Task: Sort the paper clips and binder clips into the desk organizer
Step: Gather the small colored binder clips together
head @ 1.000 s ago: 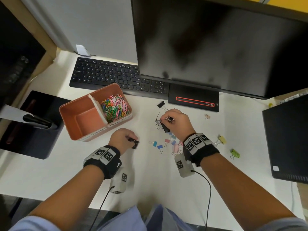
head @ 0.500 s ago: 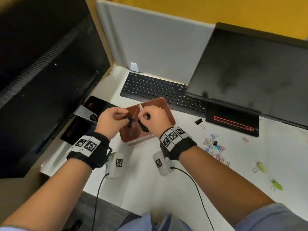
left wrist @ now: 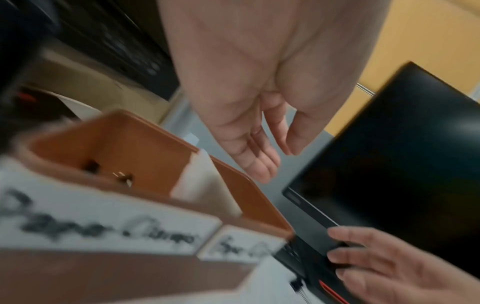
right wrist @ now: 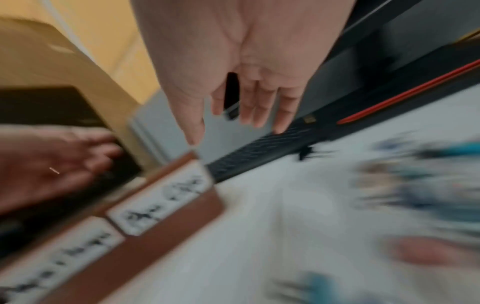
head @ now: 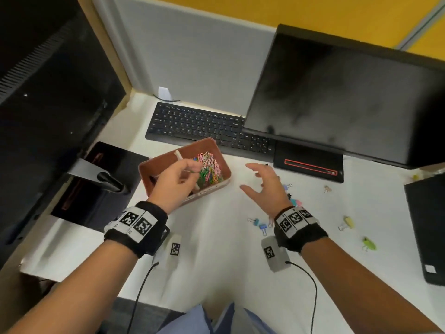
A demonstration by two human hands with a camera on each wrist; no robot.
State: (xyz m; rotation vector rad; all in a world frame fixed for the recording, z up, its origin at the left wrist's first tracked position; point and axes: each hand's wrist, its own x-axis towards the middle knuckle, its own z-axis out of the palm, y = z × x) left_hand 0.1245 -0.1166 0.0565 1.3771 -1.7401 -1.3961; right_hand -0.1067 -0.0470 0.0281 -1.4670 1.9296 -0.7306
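Observation:
The brown desk organizer point(head: 222, 175) stands left of centre, split by a white divider point(head: 178, 155). Coloured paper clips point(head: 210, 168) fill its right compartment. Black binder clips point(left wrist: 124, 178) lie in its left compartment. My left hand point(head: 186, 172) hovers over the organizer with relaxed fingers, and the left wrist view shows the left hand point(left wrist: 270, 156) holding nothing. My right hand point(head: 250, 177) is just right of the organizer, fingers spread and empty. Loose binder clips lie on the desk: blue point(head: 261, 225), pink point(head: 297, 202), yellow point(head: 348, 222), green point(head: 368, 244).
A black keyboard point(head: 199, 126) lies behind the organizer. A monitor point(head: 349, 97) stands on a base point(head: 310, 162) at the back right. A second monitor point(head: 48, 92) with a dark base point(head: 96, 189) is at the left. A dark device point(head: 428, 225) sits at the right edge.
Both hands held black binder clips together above the organizer. Now the clips lie in its left compartment, both hands have let go, and the right hand has moved off to the right.

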